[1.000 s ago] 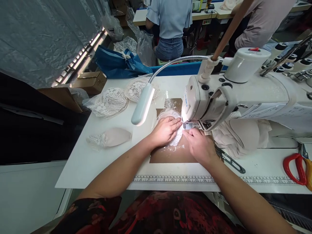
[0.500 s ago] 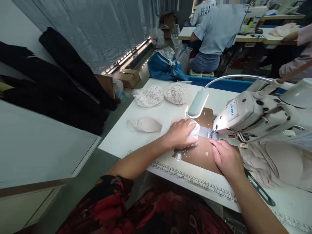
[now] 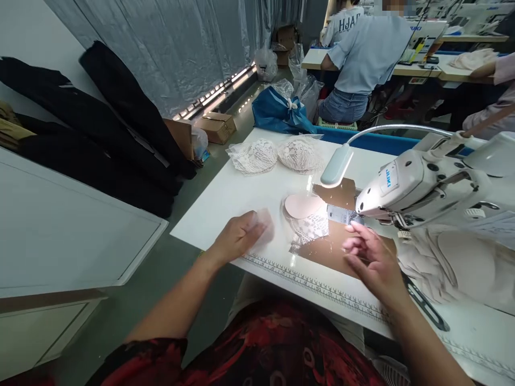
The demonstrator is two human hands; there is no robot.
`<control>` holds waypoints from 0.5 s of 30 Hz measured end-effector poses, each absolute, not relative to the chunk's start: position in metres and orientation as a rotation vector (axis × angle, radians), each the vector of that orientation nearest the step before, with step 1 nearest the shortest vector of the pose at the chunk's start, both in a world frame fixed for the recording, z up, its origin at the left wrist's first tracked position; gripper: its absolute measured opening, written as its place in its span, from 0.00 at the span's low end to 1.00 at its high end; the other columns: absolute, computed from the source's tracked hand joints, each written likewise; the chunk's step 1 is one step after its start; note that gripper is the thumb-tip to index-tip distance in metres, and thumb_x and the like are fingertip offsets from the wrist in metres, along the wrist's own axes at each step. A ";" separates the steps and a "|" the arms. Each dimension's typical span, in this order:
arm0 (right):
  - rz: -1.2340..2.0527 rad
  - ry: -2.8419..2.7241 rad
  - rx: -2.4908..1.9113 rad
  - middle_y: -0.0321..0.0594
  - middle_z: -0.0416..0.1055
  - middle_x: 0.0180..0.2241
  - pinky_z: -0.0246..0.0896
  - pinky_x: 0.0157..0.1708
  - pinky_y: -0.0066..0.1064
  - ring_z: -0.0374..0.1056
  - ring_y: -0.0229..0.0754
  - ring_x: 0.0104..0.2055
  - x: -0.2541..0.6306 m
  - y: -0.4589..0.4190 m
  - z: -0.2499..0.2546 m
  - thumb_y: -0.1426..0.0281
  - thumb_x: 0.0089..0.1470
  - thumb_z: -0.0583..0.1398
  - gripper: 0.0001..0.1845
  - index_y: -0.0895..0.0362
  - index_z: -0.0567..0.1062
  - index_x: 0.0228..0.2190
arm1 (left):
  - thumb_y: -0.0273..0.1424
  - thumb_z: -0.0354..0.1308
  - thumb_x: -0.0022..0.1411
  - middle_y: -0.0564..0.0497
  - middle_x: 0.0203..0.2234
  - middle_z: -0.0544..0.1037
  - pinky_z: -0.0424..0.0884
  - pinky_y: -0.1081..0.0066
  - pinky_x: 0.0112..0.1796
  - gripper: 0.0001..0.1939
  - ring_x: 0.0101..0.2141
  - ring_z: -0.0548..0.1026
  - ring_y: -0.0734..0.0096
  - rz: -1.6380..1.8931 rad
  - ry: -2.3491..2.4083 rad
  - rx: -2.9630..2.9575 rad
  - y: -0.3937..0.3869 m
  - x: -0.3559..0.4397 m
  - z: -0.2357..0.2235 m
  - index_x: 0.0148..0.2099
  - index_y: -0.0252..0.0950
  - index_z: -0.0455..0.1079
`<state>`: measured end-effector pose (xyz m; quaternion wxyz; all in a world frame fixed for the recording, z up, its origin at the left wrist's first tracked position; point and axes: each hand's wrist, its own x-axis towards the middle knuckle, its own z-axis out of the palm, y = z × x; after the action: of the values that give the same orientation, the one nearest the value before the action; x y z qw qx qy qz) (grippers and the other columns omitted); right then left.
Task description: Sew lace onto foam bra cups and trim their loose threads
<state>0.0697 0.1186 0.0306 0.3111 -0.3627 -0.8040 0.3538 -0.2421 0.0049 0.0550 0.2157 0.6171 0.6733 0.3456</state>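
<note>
My left hand (image 3: 237,238) is closed on a piece of sheer, pale pink fabric (image 3: 265,228), blurred by motion, above the table's left part. My right hand (image 3: 372,254) hovers by the metal plate (image 3: 340,214) of the sewing machine (image 3: 402,185). Its fingers are apart and partly curled, with the index fingertip close to the plate's end; I see nothing held in it. Between the hands lies a bra cup piece (image 3: 306,217), smooth beige at the top and white lace below, its right side meeting the plate.
Two lace cups (image 3: 277,154) lie at the table's back. A lamp (image 3: 338,165) hangs over brown board (image 3: 341,246). Beige fabric pieces (image 3: 450,262) are piled at right beside a dark slotted tool (image 3: 428,305). A printed ruler (image 3: 306,281) runs along the front edge. Other people sit beyond.
My left hand has left the lace by the plate and moved left, now with sheer fabric. The pale piece at the table's left is gone from its spot. My right hand's fingers have spread.
</note>
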 end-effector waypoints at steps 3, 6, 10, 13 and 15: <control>1.294 -2.053 -0.655 0.48 0.54 0.64 0.64 0.53 0.45 0.66 0.50 0.56 0.047 0.089 0.050 0.52 0.52 0.63 0.48 0.45 0.47 0.66 | 0.38 0.49 0.68 0.59 0.17 0.58 0.54 0.76 0.21 0.17 0.19 0.58 0.79 1.106 1.732 1.904 0.014 -0.193 0.062 0.27 0.37 0.55; 1.364 -2.011 -0.695 0.50 0.53 0.65 0.60 0.56 0.46 0.61 0.51 0.60 0.026 0.073 0.058 0.58 0.50 0.65 0.52 0.47 0.43 0.67 | 0.32 0.45 0.69 0.59 0.18 0.61 0.54 0.75 0.22 0.12 0.18 0.58 0.79 1.231 1.549 2.056 0.026 -0.155 0.063 0.32 0.37 0.58; 1.350 -1.806 -1.022 0.35 0.72 0.32 0.65 0.32 0.31 0.67 0.39 0.31 0.026 0.077 0.048 0.73 0.49 0.57 0.27 0.55 0.68 0.53 | 0.32 0.45 0.70 0.59 0.18 0.57 0.53 0.76 0.21 0.14 0.18 0.55 0.80 1.206 1.411 1.910 0.036 -0.135 0.064 0.29 0.37 0.53; 1.326 -1.700 -1.074 0.30 0.60 0.20 0.54 0.24 0.27 0.56 0.36 0.24 0.037 0.082 0.035 0.76 0.44 0.52 0.09 0.56 0.72 0.25 | 0.32 0.46 0.69 0.59 0.19 0.56 0.54 0.75 0.22 0.15 0.20 0.55 0.79 1.151 1.359 1.870 0.039 -0.130 0.065 0.28 0.38 0.51; 1.346 -1.573 -1.069 0.31 0.59 0.21 0.52 0.23 0.27 0.54 0.36 0.24 0.041 0.081 0.029 0.74 0.45 0.52 0.08 0.55 0.69 0.21 | 0.33 0.46 0.69 0.58 0.19 0.57 0.55 0.75 0.23 0.16 0.20 0.56 0.78 1.131 1.333 1.893 0.042 -0.126 0.066 0.27 0.38 0.51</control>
<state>0.0412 0.0807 0.0289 0.3945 -0.4215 -0.6204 0.5308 -0.1259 0.0420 0.0657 0.2786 0.7055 0.4969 0.4215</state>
